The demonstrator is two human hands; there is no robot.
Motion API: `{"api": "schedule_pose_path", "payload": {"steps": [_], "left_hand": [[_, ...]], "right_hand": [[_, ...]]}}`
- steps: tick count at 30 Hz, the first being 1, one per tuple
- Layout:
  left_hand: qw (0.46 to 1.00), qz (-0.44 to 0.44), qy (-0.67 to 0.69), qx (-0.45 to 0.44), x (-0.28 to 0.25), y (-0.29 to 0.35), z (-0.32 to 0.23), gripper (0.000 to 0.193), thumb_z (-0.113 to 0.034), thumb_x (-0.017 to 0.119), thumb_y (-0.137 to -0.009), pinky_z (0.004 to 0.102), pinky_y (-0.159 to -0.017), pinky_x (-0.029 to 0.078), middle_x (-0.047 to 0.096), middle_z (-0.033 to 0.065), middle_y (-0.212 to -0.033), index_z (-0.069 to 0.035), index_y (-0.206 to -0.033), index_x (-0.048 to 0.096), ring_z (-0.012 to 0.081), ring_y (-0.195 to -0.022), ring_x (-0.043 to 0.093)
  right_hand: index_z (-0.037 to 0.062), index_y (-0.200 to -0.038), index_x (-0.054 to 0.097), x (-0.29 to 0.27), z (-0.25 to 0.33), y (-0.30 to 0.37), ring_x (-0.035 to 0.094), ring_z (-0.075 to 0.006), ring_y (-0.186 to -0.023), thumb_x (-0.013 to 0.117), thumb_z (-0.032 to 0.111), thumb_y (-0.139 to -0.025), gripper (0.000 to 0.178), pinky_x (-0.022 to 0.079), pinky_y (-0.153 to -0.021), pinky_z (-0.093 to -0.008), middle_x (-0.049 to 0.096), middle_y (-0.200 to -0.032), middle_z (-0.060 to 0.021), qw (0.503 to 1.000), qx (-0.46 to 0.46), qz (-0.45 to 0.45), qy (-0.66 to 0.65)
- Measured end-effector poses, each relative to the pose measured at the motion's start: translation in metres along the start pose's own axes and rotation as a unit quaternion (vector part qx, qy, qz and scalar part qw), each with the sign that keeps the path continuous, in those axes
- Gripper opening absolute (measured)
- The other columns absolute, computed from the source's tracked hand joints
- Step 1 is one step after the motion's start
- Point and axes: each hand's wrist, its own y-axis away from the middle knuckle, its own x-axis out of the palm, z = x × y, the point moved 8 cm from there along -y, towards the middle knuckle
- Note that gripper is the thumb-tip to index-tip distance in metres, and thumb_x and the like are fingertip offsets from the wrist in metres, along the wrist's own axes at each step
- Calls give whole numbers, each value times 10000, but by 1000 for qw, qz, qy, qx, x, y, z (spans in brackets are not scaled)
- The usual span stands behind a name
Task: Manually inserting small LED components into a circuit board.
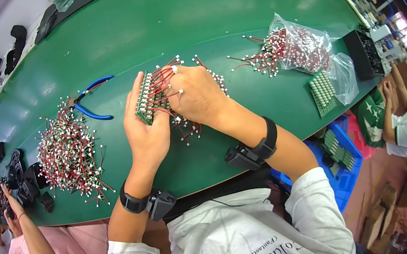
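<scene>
1. The left hand holds a green rectangular circuit board, tilted on edge.
2. The right hand is narrow, curled beside thin red wires with white plugs; its grip I cannot tell.
3. Fitting wires seems the present step; next move probably needs steady board, precise pinch.
4. Farther lies a clear plastic bag.

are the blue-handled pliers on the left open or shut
Open: the pliers lie on the green table with their blue handles spread well apart. The jaws themselves are too small to make out.
</scene>
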Motion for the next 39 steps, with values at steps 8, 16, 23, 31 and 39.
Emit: {"api": "schedule_pose_path", "payload": {"steps": [8, 16, 23, 31, 39], "left_hand": [[977, -151, 146, -19, -48, -17, 15, 603, 108, 491, -858, 266, -870, 510, 627, 147, -1226, 61, -1443, 350, 153, -1050, 629], [974, -190, 123, 2, -54, -21, 17, 580, 85, 515, -878, 188, -587, 435, 648, 67, -1127, 40, -1440, 379, 32, -766, 545], [974, -196, 112, 7, -55, -22, 18, 585, 85, 521, -873, 186, -611, 440, 646, 49, -1098, 46, -1438, 377, 36, -794, 552], [970, -210, 121, 1, -58, -21, 17, 591, 90, 514, -873, 193, -643, 463, 644, 73, -1147, 31, -1445, 377, 56, -840, 584], [972, -185, 146, -20, -48, -18, 18, 612, 109, 486, -860, 200, -665, 477, 641, 92, -1179, 16, -1454, 372, 65, -856, 591]], "right_hand": [[-3, -1056, 632, -1, -21, 3, 526, -155, -574, 576, 156, -935, 208, 429, -565, -290, 582, -643, -78, 949, 195, 116, -217], [87, -896, 710, 8, 11, 9, 520, -281, -933, 740, 114, -694, 206, 441, -815, -395, 575, -936, -65, 991, -52, 123, -16], [39, -844, 619, 45, 19, 20, 535, -292, -909, 693, 70, -736, 134, 430, -786, -417, 578, -882, -104, 973, -97, 182, 103], [13, -927, 537, 9, -12, 3, 613, -158, -740, 541, 8, -930, 7, 499, -678, -293, 620, -899, -101, 948, 118, 114, -272], [3, -1040, 537, 11, -35, 1, 544, -70, -784, 531, 68, -962, 101, 478, -714, -229, 573, -944, -24, 861, 205, 65, -461]]}}
